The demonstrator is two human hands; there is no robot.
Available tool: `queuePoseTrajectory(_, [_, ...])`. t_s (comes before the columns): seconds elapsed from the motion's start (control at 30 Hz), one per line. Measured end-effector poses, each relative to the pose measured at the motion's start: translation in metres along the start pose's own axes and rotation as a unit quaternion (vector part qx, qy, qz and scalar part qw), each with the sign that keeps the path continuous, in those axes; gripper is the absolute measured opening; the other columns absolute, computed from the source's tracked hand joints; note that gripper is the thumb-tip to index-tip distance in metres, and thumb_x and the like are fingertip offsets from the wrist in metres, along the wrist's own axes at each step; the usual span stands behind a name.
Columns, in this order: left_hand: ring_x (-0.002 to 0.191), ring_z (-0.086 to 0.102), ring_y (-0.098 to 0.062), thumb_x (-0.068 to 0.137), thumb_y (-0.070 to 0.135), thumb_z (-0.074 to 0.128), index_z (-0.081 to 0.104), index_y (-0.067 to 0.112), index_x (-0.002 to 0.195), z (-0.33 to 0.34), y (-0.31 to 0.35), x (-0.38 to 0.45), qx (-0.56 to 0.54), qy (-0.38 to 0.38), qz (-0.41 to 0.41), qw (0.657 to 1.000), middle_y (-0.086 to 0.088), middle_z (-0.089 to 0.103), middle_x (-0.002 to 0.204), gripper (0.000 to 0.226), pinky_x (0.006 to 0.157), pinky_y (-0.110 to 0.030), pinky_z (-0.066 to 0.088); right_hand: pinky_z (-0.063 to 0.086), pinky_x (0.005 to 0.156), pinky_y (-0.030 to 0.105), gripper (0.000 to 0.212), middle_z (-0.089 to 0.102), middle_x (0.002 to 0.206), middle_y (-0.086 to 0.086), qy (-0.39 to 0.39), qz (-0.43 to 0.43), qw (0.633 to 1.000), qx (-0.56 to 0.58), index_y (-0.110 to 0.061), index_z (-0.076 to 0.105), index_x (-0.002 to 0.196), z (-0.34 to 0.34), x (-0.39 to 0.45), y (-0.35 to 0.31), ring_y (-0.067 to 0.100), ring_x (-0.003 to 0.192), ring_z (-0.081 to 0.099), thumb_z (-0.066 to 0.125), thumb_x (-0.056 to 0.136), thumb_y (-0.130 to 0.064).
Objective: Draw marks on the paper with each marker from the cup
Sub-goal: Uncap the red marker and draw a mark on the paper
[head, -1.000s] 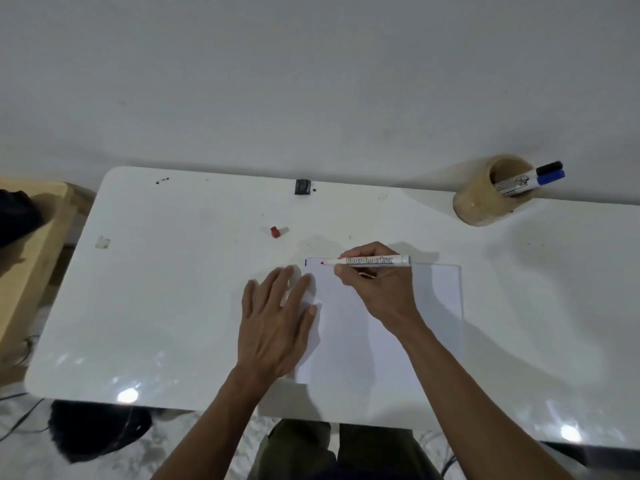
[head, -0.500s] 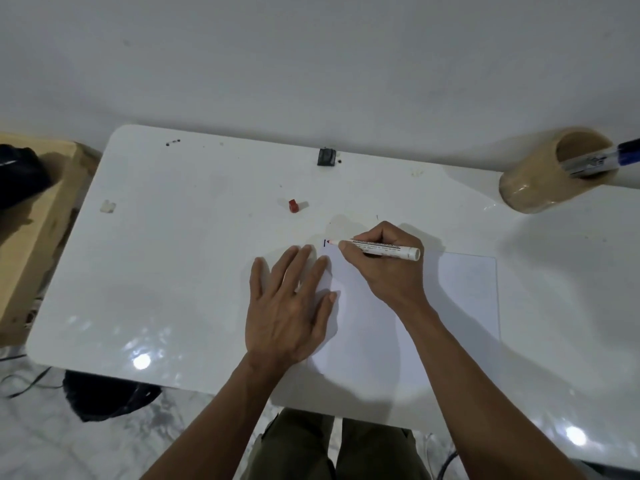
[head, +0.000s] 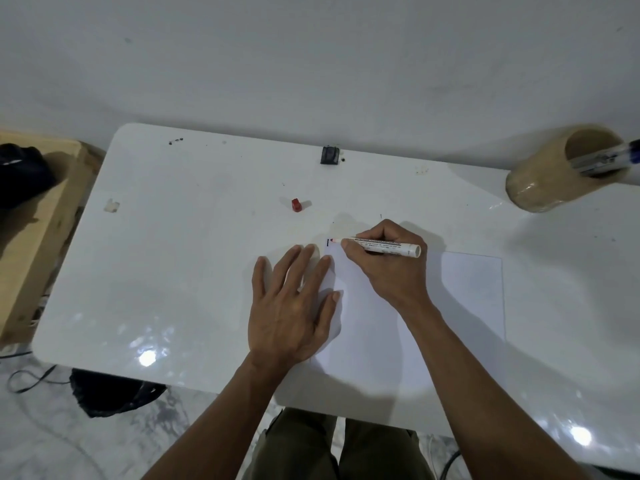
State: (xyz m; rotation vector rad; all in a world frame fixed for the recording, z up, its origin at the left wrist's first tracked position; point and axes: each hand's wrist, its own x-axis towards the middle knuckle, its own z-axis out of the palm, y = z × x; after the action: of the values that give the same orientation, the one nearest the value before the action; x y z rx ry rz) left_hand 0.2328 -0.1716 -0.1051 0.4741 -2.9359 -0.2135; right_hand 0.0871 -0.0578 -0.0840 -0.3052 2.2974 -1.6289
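A white sheet of paper (head: 464,299) lies on the white table (head: 194,271). My right hand (head: 388,268) grips a white marker (head: 381,244) with a red tip, its tip at the paper's far left corner beside a short dark mark (head: 328,242). My left hand (head: 294,306) lies flat with fingers spread on the paper's left edge. The marker's red cap (head: 296,204) sits on the table beyond the paper. A tan cup (head: 540,181) at the far right holds a blue-capped marker (head: 609,162), partly cut off by the frame edge.
A small black clip (head: 330,155) sits at the table's far edge against the wall. A wooden bench (head: 38,220) with a dark object stands to the left. A black bag (head: 110,396) and cables lie on the floor below.
The view has shifted so the cup now sits at the far right edge. The marker tip stays at the paper's corner; my left hand still presses the paper.
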Motion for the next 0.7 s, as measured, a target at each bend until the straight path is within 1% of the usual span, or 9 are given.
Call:
queuePoseTrajectory(0.1, [0.144,0.043,-0.027,0.097,0.051,0.046,0.054,0.022,0.143,0.0002,-0.0003,-0.0003,0.0,0.005,0.001,1.0,-0.007,0.051,0.152,0.054,0.115,-0.062,0.027,0.051,0.054,0.024,0.024,0.075,0.07,0.003,-0.003,-0.001,1.0,-0.007,-0.006,0.067,0.068,-0.0002,0.0003,0.0,0.018,0.061,0.068,0.088,0.074,-0.014])
queuePoseTrajectory(0.27, [0.145,0.041,-0.027,0.097,0.051,0.047,0.053,0.023,0.143,0.0009,-0.0009,-0.0005,0.001,0.001,0.0,1.0,-0.007,0.049,0.153,0.055,0.116,-0.062,0.026,0.051,0.055,0.024,0.024,0.075,0.07,0.002,-0.021,-0.003,1.0,-0.02,-0.006,0.067,0.067,-0.0025,0.0004,0.0008,0.013,0.059,0.067,0.088,0.074,-0.014])
queuePoseTrajectory(0.37, [0.146,0.041,-0.027,0.097,0.051,0.046,0.053,0.023,0.144,0.0011,-0.0011,-0.0008,0.002,-0.002,0.0,1.0,-0.007,0.049,0.153,0.055,0.116,-0.062,0.025,0.052,0.054,0.027,0.024,0.075,0.07,0.004,-0.023,-0.004,0.999,-0.023,-0.007,0.066,0.067,-0.0026,0.0004,0.0008,0.02,0.061,0.068,0.088,0.074,-0.013])
queuePoseTrajectory(0.47, [0.146,0.041,-0.027,0.097,0.051,0.046,0.052,0.023,0.144,0.0008,-0.001,-0.0006,0.0,-0.001,0.0,1.0,-0.007,0.049,0.154,0.055,0.116,-0.062,0.026,0.053,0.055,0.028,0.023,0.075,0.07,0.005,-0.023,-0.01,0.999,-0.03,-0.007,0.066,0.067,-0.0023,0.0006,0.0013,0.022,0.061,0.068,0.088,0.074,-0.013])
queuePoseTrajectory(0.57, [0.145,0.041,-0.026,0.097,0.051,0.046,0.053,0.023,0.143,0.0008,-0.0007,-0.0007,0.001,0.003,0.0,1.0,-0.007,0.049,0.153,0.054,0.115,-0.062,0.026,0.053,0.055,0.028,0.024,0.075,0.07,0.005,-0.027,-0.006,0.999,-0.029,-0.008,0.066,0.067,-0.0025,0.0005,0.0017,0.021,0.06,0.068,0.088,0.073,-0.014])
queuePoseTrajectory(0.7, [0.145,0.042,-0.026,0.097,0.051,0.047,0.054,0.023,0.143,0.0017,-0.0008,-0.0007,-0.006,0.01,0.0,1.0,-0.006,0.05,0.153,0.054,0.114,-0.062,0.027,0.05,0.053,0.023,0.025,0.074,0.069,0.002,-0.025,0.002,0.999,-0.025,-0.009,0.066,0.065,-0.0027,0.0003,0.0004,0.012,0.058,0.065,0.089,0.073,-0.013])
